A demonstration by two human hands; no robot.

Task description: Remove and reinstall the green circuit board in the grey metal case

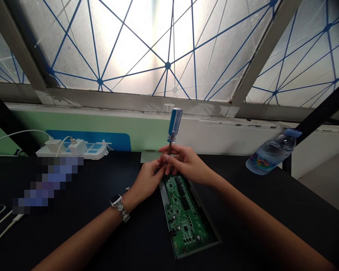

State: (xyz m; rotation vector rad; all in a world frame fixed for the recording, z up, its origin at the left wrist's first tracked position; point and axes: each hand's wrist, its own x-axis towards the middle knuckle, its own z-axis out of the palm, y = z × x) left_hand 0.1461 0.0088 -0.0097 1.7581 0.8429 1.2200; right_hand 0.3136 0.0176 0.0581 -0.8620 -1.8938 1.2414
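Head view: hands (148, 178) (188, 163) at plastic-handled screwdriver (175, 123), oblong circuit board (186, 214).

Black table (107, 180): items noted.
Board (186, 222) centrally; bottle (271, 153) near right edge; power strip (94, 151) rear left; cables (17, 217) left.

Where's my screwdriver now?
In the head view, the screwdriver stands handle-up near the middle, its shaft at the right hand, by the far end of the circuit board.
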